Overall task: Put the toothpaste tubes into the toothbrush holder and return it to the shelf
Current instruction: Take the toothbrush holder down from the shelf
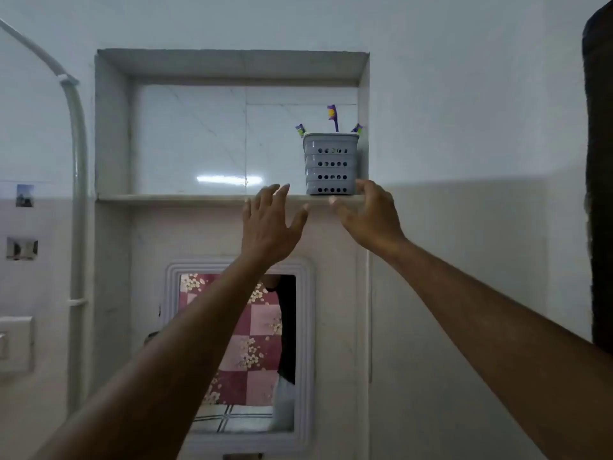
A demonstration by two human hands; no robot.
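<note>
A grey perforated toothbrush holder point(330, 164) stands upright on the marble shelf point(172, 198) of a wall niche, at its right end against the side wall. A purple toothbrush point(332, 117) sticks up from it. Two tube ends, likely the toothpaste tubes, poke out at its left point(300, 130) and right point(357, 128) corners. My left hand point(270, 224) is raised just below the shelf edge, left of the holder, fingers spread and empty. My right hand point(368, 214) is at the holder's lower right corner, fingers apart, close to it but gripping nothing.
A white-framed mirror point(238, 353) hangs below the niche and reflects a pink patterned cloth. A white pipe point(78, 180) runs down the wall on the left, with a switch plate point(16, 343) lower left. A dark object point(600, 180) fills the right edge.
</note>
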